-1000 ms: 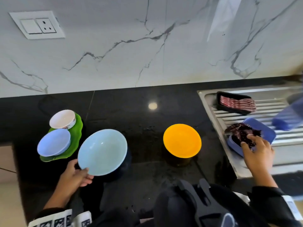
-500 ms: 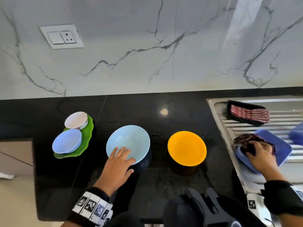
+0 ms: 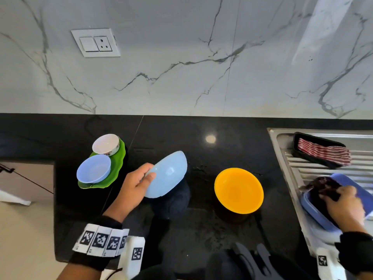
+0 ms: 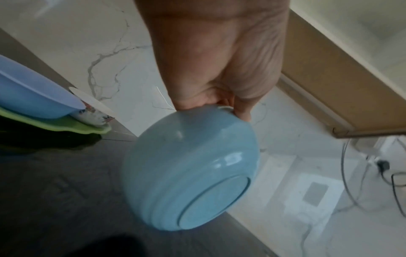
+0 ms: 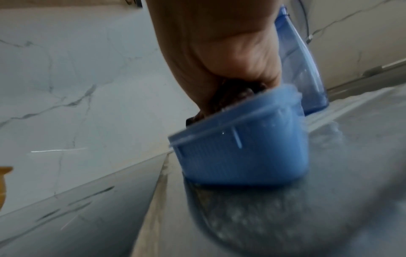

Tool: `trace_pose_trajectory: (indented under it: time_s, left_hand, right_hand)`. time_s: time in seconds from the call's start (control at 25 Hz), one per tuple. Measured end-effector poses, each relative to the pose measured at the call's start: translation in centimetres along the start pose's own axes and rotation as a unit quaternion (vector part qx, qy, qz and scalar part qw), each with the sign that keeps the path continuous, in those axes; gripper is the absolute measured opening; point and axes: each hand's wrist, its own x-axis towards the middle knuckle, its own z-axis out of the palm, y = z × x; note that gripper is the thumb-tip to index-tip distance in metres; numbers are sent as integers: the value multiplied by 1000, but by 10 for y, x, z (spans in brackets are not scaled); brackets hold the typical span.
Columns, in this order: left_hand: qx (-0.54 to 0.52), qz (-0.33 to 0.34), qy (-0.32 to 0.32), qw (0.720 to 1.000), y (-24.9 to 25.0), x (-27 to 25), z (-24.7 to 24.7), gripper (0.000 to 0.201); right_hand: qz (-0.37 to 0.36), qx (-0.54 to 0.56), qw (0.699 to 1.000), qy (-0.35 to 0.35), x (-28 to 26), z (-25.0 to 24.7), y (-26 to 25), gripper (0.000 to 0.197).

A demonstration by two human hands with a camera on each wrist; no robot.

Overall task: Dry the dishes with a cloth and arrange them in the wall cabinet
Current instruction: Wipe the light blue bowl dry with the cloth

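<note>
My left hand (image 3: 139, 179) grips the rim of a light blue bowl (image 3: 167, 174) and holds it tilted above the black counter; its underside (image 4: 191, 172) fills the left wrist view, with the left hand (image 4: 219, 97) at its rim. My right hand (image 3: 343, 203) reaches into a blue plastic container (image 3: 314, 209) on the steel drainboard and grips a dark reddish cloth (image 3: 323, 185) inside it. In the right wrist view the right hand (image 5: 230, 83) closes on the cloth (image 5: 232, 97) at the container's (image 5: 246, 147) rim. An orange bowl (image 3: 239, 190) stands between the hands.
A green plate (image 3: 113, 174) at the left carries a small blue bowl (image 3: 93, 168) and a white bowl (image 3: 106, 144). A black tray (image 3: 302, 146) with a striped cloth (image 3: 325, 151) lies on the drainboard (image 3: 282, 150). The counter's left edge drops to the floor.
My left hand went from lying on the light blue bowl to gripping its rim and lifting it tilted off the counter. The right hand stayed in the blue container on the cloth.
</note>
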Motion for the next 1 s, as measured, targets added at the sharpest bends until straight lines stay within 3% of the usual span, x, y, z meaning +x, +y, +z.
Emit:
trace_pose_trajectory:
  time_s: [0.04,0.12,0.2,0.28,0.36,0.52,0.6,0.68,0.8,0.88,1.0]
  left_hand:
    - [-29,-11,15,999,6,5,-3,32]
    - [-56,-18,56,997,17,15,-8,35]
    - [-53,-12,90,994,29,28,-10,42]
    - [-51,-4,118,992,39,43,-9,53]
    - [-46,5,133,990,46,55,-7,63]
    - [-47,28,141,988,52,67,-2,53]
    - [-54,21,142,988,51,68,-3,48]
    - [-126,-14,148,981,47,68,-13,49]
    - [-184,-50,101,976,40,69,-30,66]
    - [-232,-58,61,969,47,68,-33,82]
    - [-336,-106,14,936,53,71,-32,99]
  right_hand:
    - [-20,14,999,25,1,-6,-1,72]
    - [-92,103,986,98,-12,-25,-22,65]
    - [-136,217,960,114,-24,-38,-55,70]
    - [-163,285,940,92,-40,-39,-103,81]
    - [-259,300,913,91,-77,-22,-160,76]
    - [-413,316,854,33,-162,47,-270,60]
    - [-409,348,843,-34,-185,81,-297,45]
    - [-395,378,835,-64,-203,105,-312,36]
    - [-472,371,800,-30,-224,114,-327,45]
    - [-566,312,763,-19,-235,116,-331,50]
    - [-706,181,683,42,-252,133,-329,25]
